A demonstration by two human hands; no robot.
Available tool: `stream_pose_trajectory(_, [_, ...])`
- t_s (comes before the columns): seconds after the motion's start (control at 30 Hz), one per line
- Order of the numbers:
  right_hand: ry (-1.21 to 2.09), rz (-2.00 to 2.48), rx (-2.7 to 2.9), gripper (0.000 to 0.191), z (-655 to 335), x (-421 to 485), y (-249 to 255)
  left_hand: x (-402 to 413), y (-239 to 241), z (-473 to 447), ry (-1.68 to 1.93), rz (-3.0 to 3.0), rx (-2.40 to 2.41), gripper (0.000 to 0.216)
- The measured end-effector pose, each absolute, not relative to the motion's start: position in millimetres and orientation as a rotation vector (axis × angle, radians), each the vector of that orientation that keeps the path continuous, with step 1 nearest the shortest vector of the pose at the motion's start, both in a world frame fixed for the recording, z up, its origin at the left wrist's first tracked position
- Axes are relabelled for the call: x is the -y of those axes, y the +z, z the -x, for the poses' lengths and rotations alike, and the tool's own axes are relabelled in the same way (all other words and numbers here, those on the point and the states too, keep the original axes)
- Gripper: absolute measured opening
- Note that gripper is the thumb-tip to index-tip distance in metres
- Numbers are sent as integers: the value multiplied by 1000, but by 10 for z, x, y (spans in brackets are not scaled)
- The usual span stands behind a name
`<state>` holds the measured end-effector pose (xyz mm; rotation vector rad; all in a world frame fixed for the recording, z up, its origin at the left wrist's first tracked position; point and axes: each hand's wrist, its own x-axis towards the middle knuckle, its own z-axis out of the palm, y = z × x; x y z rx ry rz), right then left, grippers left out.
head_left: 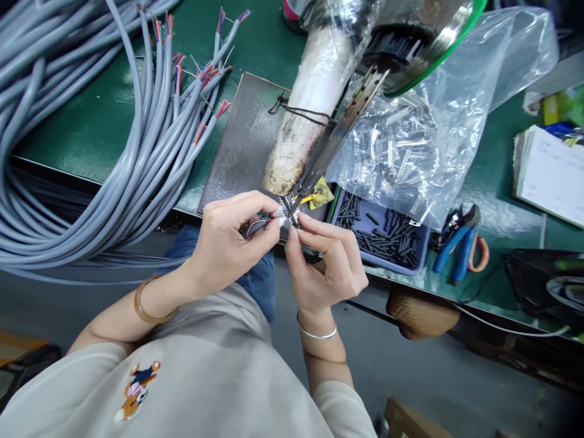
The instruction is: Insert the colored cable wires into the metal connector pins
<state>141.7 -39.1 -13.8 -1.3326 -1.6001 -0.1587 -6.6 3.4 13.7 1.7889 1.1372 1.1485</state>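
My left hand (237, 237) is closed in a pinch on the end of a grey cable (258, 226), whose thin coloured wires show at the fingertips. Opposite it, my right hand (326, 258) pinches a small metal pin connector (292, 213). Wires and connector meet between the two hands, but fingers hide the exact contact. Just above them a dark metal bracket (322, 152) slants down beside a wrapped white cylinder (298, 115), its lower end close to the connector. A yellow piece (322, 194) lies right behind my right fingertips.
Grey cables (150, 140) with stripped ends cover the left of the green table (264, 36). At right are a blue tray (420, 258) of black tubes, a plastic bag (410, 140) of metal parts, cutters (460, 243) and a paper pad (552, 173). A green-rimmed reel (438, 48) overhangs the back.
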Motion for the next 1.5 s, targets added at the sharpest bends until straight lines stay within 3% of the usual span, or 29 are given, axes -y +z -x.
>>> stream_pose_trajectory(0.5, [-228,1257,1705,20,-1445,447,-202,-19,125,102,1005,-1714,-1173,6])
stream_pose_trajectory(0.87, [307,1318,1450,13,-1460,465,-221,-18,145,126,804,-1279,-1018,9])
stream_pose_trajectory(1.1, [109,1264,1524,18,-1423,411,-214,16,72,59,1051,-1541,-1187,5])
stream_pose_trajectory(1.5, [4,1282,1567,19,-1448,345,-175,-55,105,10,1164,-1804,-1160,14])
